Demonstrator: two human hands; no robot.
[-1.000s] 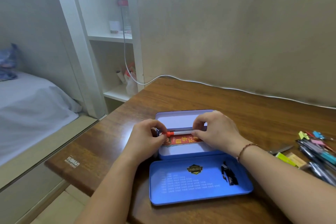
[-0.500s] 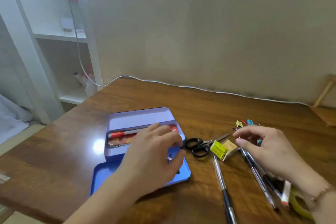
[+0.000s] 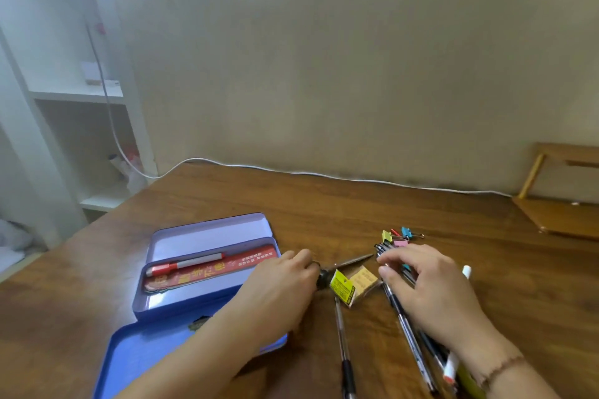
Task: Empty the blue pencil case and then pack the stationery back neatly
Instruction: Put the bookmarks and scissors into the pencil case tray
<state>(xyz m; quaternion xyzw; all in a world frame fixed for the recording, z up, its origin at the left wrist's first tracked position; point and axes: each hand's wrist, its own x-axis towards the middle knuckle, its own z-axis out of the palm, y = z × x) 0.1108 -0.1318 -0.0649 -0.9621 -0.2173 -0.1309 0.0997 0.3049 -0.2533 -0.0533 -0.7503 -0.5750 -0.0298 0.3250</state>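
Blue pencil case (image 3: pixel 207 272) lies open; left hand (image 3: pixel 278 288) grips scissors (image 3: pixel 343 264), right hand (image 3: pixel 421 282) relaxed.

Nothing reads clearly: yellow characters on the red card (image 3: pixel 214 272) inside the pencil case (image 3: pixel 181 304), and black print on the yellow box (image 3: pixel 342 287) at its 3 o'clock, stay illegible.

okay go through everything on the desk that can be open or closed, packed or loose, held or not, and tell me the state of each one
Blue pencil case: open, lid lying in front.
Red pen: packed in the case.
Red card: in the case, under the pen.
Scissors: on the desk, left hand on the handles.
Yellow box: loose on the desk.
Binder clips: loose.
Pens: loose, right hand over them.
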